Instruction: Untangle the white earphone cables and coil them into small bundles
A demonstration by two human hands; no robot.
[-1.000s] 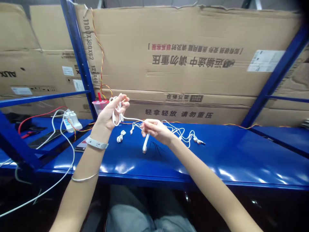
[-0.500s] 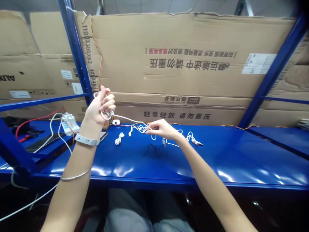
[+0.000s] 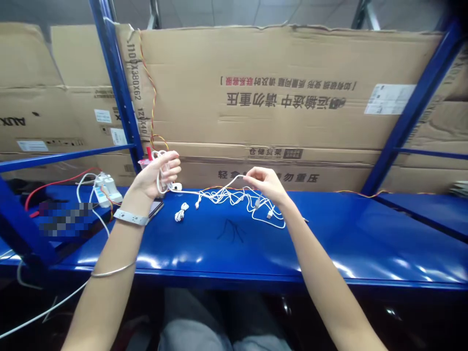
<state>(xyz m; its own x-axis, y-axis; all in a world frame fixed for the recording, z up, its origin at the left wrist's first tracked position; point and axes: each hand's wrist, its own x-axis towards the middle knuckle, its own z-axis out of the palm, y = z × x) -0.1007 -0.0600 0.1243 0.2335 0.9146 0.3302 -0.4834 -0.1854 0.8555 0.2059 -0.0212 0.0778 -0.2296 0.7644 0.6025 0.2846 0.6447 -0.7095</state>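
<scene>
Loops of white cable wrap around my left hand, whose fingers are curled over them. From that hand the white cable runs right into a loose tangle of white cables on the blue shelf. My right hand pinches a strand lifted above the tangle, between thumb and fingertips. Pale plugs show among the strands below the right hand. A small coiled white cable lies apart on the shelf, in front of the tangle's left end.
A white power strip with cords stands on the left. Blue uprights frame the shelf, with cardboard behind it. Several thin black ties lie near the shelf's front. A red-and-yellow wire hangs down the cardboard.
My right hand has moved right and slightly up, pulling a strand up from the tangle. My left hand has lowered a little, with the loops still on it.
</scene>
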